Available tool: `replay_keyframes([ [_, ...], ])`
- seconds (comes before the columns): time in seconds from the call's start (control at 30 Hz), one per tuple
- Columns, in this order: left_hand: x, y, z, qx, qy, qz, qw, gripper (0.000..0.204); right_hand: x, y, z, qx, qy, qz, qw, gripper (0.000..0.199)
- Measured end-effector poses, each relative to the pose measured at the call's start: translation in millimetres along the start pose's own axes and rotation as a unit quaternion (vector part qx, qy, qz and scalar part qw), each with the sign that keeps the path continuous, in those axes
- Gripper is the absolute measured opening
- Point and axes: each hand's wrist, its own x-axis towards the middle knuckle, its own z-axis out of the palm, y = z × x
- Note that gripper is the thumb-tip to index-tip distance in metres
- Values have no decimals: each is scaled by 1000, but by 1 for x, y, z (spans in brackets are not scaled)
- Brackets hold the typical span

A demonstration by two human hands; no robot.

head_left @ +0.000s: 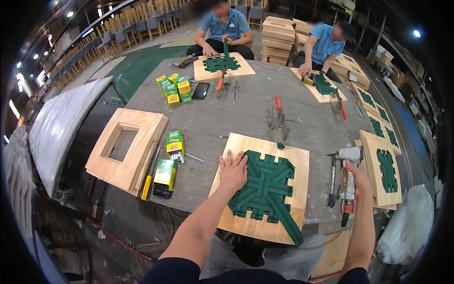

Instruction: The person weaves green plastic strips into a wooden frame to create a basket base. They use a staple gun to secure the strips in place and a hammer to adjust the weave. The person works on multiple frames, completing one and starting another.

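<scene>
A square plywood panel [298,175] lies before me, its central opening crossed by woven dark green webbing straps [265,182]. One strap's loose end hangs diagonally over the panel's near edge. My left hand [233,171] rests flat on the panel's left side, fingers spread, fingertips touching the webbing's edge. To the right of the panel, my right hand [360,177] grips a grey pneumatic staple gun [349,184], its head pointing left and its red-and-black end toward me. The gun is at the table's right side, beside a dark metal tool [332,182].
Cut-out plywood frames [106,161] are stacked at left, beside a yellow-handled tool [146,185] and staple boxes [164,173]. Red-handled pliers [279,111] lie beyond my panel. Two co-workers handle webbed panels [203,71] across the table [236,104]. Finished-looking webbed panels [395,182] are stacked right.
</scene>
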Motion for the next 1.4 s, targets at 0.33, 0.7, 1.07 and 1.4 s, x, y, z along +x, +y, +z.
replay_keyframes([
  [0.33,3,-1,-1,-37,12,0,999,45,32,1,257,-146,-227,-2,963,38],
  [0.7,1,-7,0,-41,2,-12,999,46,63,35,314,-235,-205,-16,950,35],
  [1.07,2,-8,-1,-85,50,-5,995,38,75,45,310,-263,-221,-36,938,31],
  [1.4,-2,-10,-5,-128,48,-19,990,30,58,38,317,-260,-239,-19,936,26],
])
